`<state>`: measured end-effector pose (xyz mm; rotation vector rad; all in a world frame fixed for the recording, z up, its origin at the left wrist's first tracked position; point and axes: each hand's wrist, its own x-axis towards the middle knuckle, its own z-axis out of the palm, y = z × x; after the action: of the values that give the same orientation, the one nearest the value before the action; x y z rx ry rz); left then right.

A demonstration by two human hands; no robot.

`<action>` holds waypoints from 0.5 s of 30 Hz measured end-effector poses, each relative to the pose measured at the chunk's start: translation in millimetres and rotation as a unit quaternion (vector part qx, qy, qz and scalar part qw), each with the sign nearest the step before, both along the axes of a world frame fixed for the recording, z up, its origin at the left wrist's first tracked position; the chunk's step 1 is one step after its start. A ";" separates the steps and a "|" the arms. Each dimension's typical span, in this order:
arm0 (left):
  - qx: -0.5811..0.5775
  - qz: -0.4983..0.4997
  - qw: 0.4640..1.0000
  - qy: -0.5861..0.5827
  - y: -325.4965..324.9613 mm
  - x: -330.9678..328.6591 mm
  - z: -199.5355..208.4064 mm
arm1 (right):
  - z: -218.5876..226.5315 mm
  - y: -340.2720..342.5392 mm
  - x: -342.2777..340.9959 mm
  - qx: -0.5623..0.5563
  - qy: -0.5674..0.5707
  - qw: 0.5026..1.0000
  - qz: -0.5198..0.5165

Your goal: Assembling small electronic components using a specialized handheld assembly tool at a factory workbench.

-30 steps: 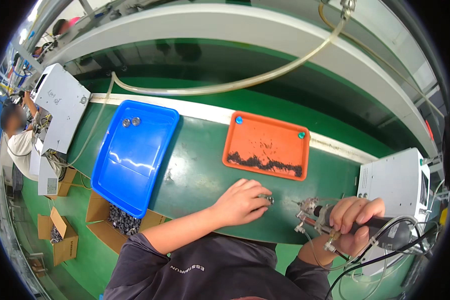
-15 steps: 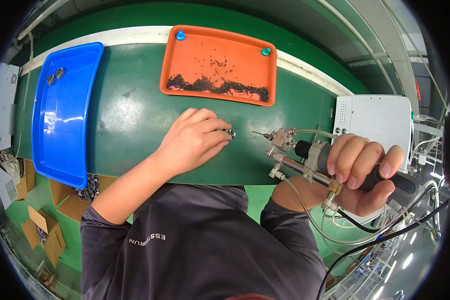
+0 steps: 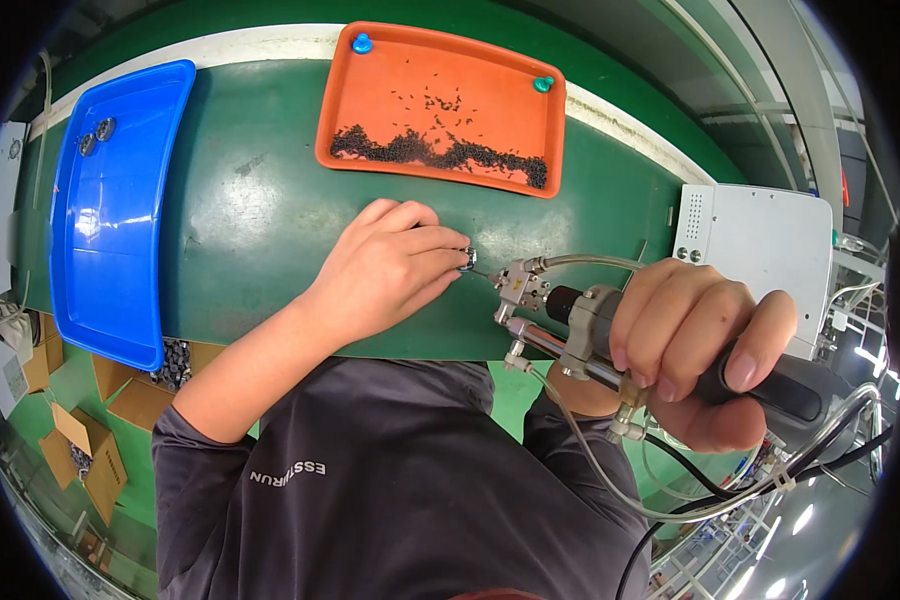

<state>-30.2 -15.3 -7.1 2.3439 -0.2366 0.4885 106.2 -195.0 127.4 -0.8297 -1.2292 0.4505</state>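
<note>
My left hand (image 3: 375, 268) rests low over the green table, its fingertips closed on a small dark round part (image 3: 468, 259) with a shiny edge. Most of that part is hidden behind the fingers. Wrapped round the grip of a dispensing gun (image 3: 595, 322) is my right hand (image 3: 698, 335). The gun has a metal valve block at its front, a black knob and clear hoses. Its thin needle (image 3: 483, 274) points left, with the tip at or very close to the part; contact cannot be made out.
Beyond my hands lies an orange tray (image 3: 450, 180) with many tiny black pieces and two small pegs. A blue tray (image 3: 110, 270) with two dark round parts is at the left. A pale box-shaped device (image 3: 760, 250) stands right. Cardboard boxes (image 3: 105, 480) sit below the left edge; hoses trail lower right.
The dispensing gun in my right hand has moved left, bringing its needle from a gap away up to the small part. My left hand keeps its hold. The whole view has shifted slightly.
</note>
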 end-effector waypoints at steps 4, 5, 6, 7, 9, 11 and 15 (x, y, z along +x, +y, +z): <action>-0.001 -0.001 1.000 0.001 0.5 0.1 -0.6 | -0.6 3.2 0.1 -0.003 0.001 1.000 0.009; 0.005 0.000 1.000 -0.001 0.2 0.4 -1.4 | -1.2 3.6 0.0 -0.001 -0.001 1.000 0.011; 0.010 0.001 1.000 -0.004 0.0 0.6 -2.1 | -1.8 3.8 -0.3 0.001 -0.003 1.000 0.012; 0.010 0.002 1.000 -0.003 -0.2 0.4 -2.7 | -2.0 4.3 -0.9 0.000 -0.002 1.000 0.012; 0.008 0.006 1.000 -0.004 -1.1 0.3 -3.8 | -2.0 4.8 -2.1 -0.008 -0.002 1.000 0.011; 0.008 0.005 1.000 -0.003 -1.2 0.0 -2.3 | -2.7 4.2 -3.4 -0.008 0.000 1.000 0.010; 0.009 0.005 1.000 -0.004 -3.3 -1.1 -3.6 | -2.3 2.6 -4.0 -0.017 0.001 1.000 0.017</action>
<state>-31.3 -18.6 -10.7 2.3615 -0.2333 0.5030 102.2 -192.4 125.1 -0.8378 -1.2377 0.5013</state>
